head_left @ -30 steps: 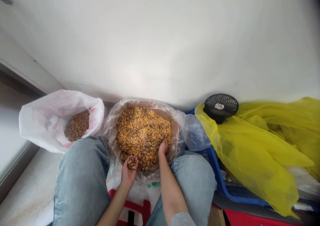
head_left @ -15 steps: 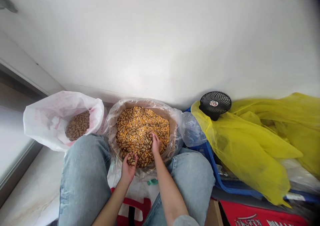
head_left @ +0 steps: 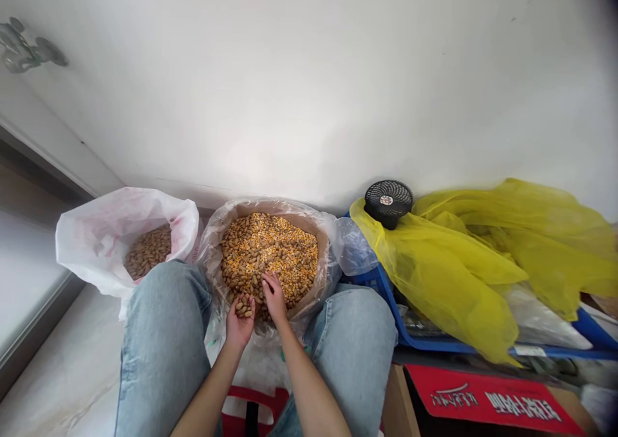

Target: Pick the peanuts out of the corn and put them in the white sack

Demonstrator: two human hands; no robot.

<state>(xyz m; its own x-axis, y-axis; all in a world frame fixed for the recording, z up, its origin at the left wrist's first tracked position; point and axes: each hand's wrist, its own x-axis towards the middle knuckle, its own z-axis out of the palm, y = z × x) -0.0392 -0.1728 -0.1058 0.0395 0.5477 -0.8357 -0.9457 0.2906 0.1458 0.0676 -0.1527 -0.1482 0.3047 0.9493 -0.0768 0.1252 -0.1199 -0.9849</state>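
Behind everything rises a plain white wall (head_left: 270,89), with a blurred metal fitting (head_left: 29,47) at its upper left and a pale, veined floor (head_left: 58,366) below. Against its foot, between two knees in light blue jeans (head_left: 161,334), stands a clear plastic bag (head_left: 210,250), its mouth spread wide around a heap of yellow and whitish corn kernels (head_left: 290,247) mixed with brown shelled-looking pods, most likely peanuts. The left hand (head_left: 238,326) is turned palm up at the near edge of the bag, its fingers curled into a cup around a small pile of pods (head_left: 243,306). Just beside it, the right hand (head_left: 275,303) reaches over the near part of the heap with its fingers bent; whether they are pinching anything I cannot tell. To the left, near the clear bag, a white bag (head_left: 87,231) gapes open, with more brown pods (head_left: 149,251) lying at its bottom. On the other side sits a blue crate (head_left: 425,343) draped with yellow netting (head_left: 449,276), and a round black fan (head_left: 388,200) rests on the netting by the wall. Below the crate shows a red panel (head_left: 487,398) with pale lettering, and part of a red stool (head_left: 253,395) appears between the legs.
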